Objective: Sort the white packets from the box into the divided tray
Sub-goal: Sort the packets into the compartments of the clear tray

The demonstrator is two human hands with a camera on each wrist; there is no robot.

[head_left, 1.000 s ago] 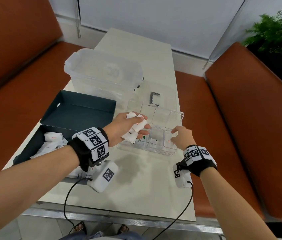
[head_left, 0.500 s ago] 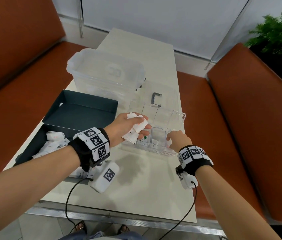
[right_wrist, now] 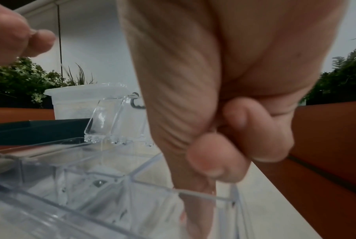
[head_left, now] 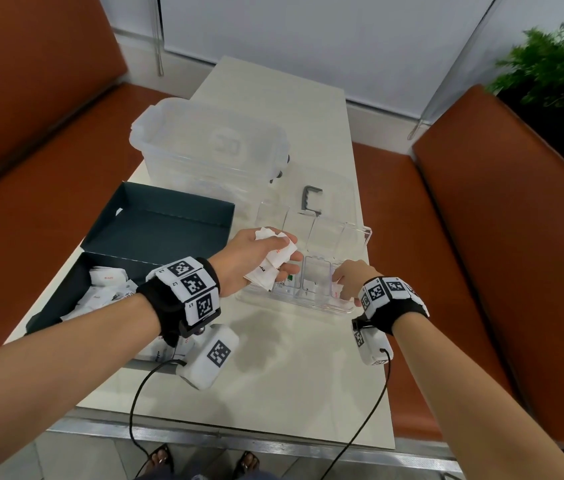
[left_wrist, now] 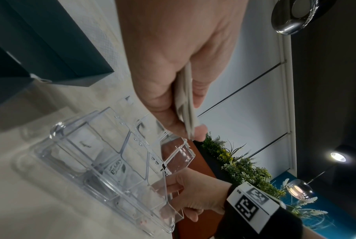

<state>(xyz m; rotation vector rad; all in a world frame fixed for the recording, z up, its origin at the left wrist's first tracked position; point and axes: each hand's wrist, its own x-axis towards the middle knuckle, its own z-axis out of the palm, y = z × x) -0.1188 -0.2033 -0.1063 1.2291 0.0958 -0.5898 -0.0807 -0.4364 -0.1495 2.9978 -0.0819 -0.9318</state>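
My left hand [head_left: 273, 261] hovers over the left end of the clear divided tray [head_left: 360, 233] and grips a bunch of white packets [head_left: 278, 259]. In the left wrist view the bunch [left_wrist: 186, 103] shows edge-on between thumb and fingers. My right hand [head_left: 342, 287] reaches down into the tray's near right compartment, fingertips pinching a white packet [head_left: 337, 289] with red print. Other fingers [right_wrist: 213, 158] are curled above the tray wall [right_wrist: 132, 179]. More white packets [head_left: 107, 289] lie in the dark box [head_left: 48, 317] at the left. Some tray compartments [left_wrist: 119, 163] hold packets.
A clear lidded tub [head_left: 211, 147] stands behind the box's open dark lid [head_left: 159, 226]. A clear lid with a grey handle [head_left: 311, 199] lies behind the tray. Orange benches [head_left: 498, 237] flank the narrow table [head_left: 273, 375]; a plant [head_left: 557, 64] is at the back right.
My right hand has dropped from above the tray's right edge into the near right compartment, toward me. The left hand has kept its bunch of packets in about the same place.
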